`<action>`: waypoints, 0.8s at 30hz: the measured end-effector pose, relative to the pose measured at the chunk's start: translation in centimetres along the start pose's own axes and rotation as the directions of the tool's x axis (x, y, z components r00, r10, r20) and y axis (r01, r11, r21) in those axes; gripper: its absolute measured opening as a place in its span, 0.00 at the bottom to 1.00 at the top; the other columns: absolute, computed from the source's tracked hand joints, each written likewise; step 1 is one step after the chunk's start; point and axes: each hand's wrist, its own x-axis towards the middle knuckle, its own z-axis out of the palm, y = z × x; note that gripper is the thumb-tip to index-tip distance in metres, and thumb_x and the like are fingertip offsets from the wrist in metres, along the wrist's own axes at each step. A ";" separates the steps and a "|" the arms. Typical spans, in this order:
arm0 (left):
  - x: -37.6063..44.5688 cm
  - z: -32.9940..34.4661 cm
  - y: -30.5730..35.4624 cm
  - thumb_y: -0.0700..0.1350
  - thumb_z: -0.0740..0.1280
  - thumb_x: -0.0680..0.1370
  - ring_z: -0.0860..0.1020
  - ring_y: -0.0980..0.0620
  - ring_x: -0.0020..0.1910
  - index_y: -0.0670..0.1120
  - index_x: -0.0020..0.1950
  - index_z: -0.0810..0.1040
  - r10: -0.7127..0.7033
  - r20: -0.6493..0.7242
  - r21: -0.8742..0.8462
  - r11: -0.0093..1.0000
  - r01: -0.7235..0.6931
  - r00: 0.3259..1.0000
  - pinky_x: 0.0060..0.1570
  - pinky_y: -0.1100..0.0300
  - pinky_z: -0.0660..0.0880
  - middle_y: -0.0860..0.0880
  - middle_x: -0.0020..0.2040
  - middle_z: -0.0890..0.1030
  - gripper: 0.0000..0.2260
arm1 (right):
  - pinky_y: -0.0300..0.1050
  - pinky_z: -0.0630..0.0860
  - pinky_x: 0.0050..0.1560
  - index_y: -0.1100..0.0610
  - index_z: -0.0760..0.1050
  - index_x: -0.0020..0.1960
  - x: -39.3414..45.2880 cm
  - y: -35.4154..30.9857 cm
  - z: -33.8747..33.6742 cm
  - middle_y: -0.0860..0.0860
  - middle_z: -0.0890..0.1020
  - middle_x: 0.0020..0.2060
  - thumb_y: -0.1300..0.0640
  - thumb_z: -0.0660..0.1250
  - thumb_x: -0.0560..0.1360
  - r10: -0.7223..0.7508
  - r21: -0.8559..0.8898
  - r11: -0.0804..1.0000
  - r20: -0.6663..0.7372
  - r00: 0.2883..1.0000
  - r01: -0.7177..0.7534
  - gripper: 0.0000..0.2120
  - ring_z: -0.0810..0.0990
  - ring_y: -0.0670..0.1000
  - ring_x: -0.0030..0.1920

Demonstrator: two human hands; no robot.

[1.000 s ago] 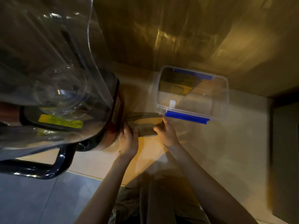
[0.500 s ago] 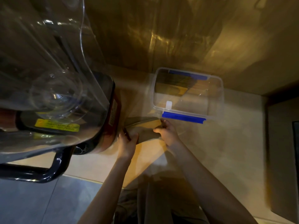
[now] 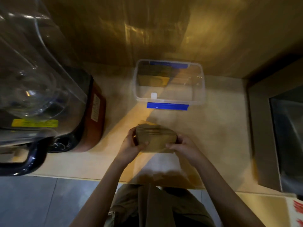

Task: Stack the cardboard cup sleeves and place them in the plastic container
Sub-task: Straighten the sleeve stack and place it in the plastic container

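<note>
Both hands grip a stack of cardboard cup sleeves (image 3: 155, 139) above the worktop (image 3: 218, 128), near its front edge: the left hand (image 3: 131, 145) clasps the left end, the right hand (image 3: 183, 145) the right end. The clear plastic container (image 3: 203, 89) stands open toward the back edge, apart from the stack.

Dim, yellow-tinted, with glare streaks on the wall (image 3: 147, 30). Soft motion blur throughout. Strongly bent at the edges, shadowed bench (image 3: 213, 128).
</note>
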 end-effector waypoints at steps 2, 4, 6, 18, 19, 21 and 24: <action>-0.3 1.6 0.1 0.43 0.71 0.69 0.76 0.45 0.55 0.47 0.66 0.62 0.090 0.005 0.137 0.986 -0.090 0.996 0.54 0.48 0.77 0.47 0.56 0.75 0.29 | 0.31 0.76 0.39 0.60 0.74 0.58 -1.1 0.6 -1.3 0.51 0.81 0.46 0.72 0.69 0.67 -0.098 -0.023 0.995 -0.077 0.992 0.097 0.21 0.79 0.46 0.46; -0.9 3.3 -0.1 0.43 0.71 0.70 0.75 0.47 0.57 0.47 0.67 0.61 0.159 0.015 0.208 0.965 -0.159 0.987 0.58 0.49 0.75 0.47 0.58 0.75 0.29 | 0.32 0.76 0.42 0.57 0.73 0.57 -2.0 1.2 -2.1 0.50 0.80 0.47 0.74 0.68 0.66 -0.185 -0.085 0.981 -0.160 0.969 0.173 0.23 0.78 0.45 0.47; -1.5 4.9 -0.1 0.42 0.70 0.71 0.73 0.49 0.61 0.46 0.69 0.58 0.212 0.012 0.245 0.947 -0.208 0.977 0.61 0.56 0.72 0.46 0.62 0.75 0.31 | 0.31 0.76 0.44 0.55 0.73 0.57 -3.0 1.8 -2.6 0.47 0.80 0.48 0.74 0.68 0.66 -0.222 -0.100 0.974 -0.226 0.948 0.204 0.24 0.78 0.42 0.48; -1.8 8.3 -1.6 0.39 0.71 0.69 0.68 0.49 0.68 0.51 0.73 0.54 0.132 -0.065 0.152 0.981 -0.121 0.989 0.67 0.51 0.67 0.45 0.68 0.70 0.39 | 0.24 0.71 0.52 0.50 0.62 0.68 -3.5 5.5 -1.7 0.44 0.74 0.59 0.64 0.67 0.71 -0.142 -0.092 0.989 -0.308 0.941 0.119 0.28 0.72 0.42 0.60; -1.7 8.4 -1.6 0.39 0.71 0.69 0.69 0.49 0.68 0.52 0.73 0.54 0.132 -0.073 0.146 0.982 -0.120 0.989 0.67 0.49 0.68 0.45 0.68 0.70 0.39 | 0.27 0.72 0.53 0.50 0.63 0.67 -3.4 5.4 -1.5 0.45 0.75 0.58 0.63 0.67 0.71 -0.143 -0.095 0.988 -0.325 0.935 0.118 0.27 0.73 0.44 0.60; -1.7 8.5 -1.5 0.39 0.71 0.69 0.69 0.48 0.67 0.53 0.73 0.54 0.143 -0.089 0.150 0.980 -0.128 0.986 0.67 0.48 0.68 0.45 0.68 0.70 0.38 | 0.32 0.72 0.54 0.52 0.64 0.66 -3.2 5.4 -0.9 0.47 0.76 0.57 0.64 0.66 0.71 -0.139 -0.096 0.989 -0.369 0.919 0.112 0.26 0.75 0.47 0.59; -1.8 8.5 -1.2 0.38 0.71 0.69 0.68 0.50 0.68 0.52 0.72 0.55 0.162 -0.108 0.133 0.980 -0.147 0.981 0.67 0.53 0.67 0.48 0.67 0.70 0.38 | 0.27 0.71 0.53 0.54 0.64 0.67 -3.4 5.2 -0.6 0.49 0.76 0.58 0.66 0.66 0.71 -0.148 -0.074 0.989 -0.353 0.924 0.130 0.27 0.74 0.46 0.59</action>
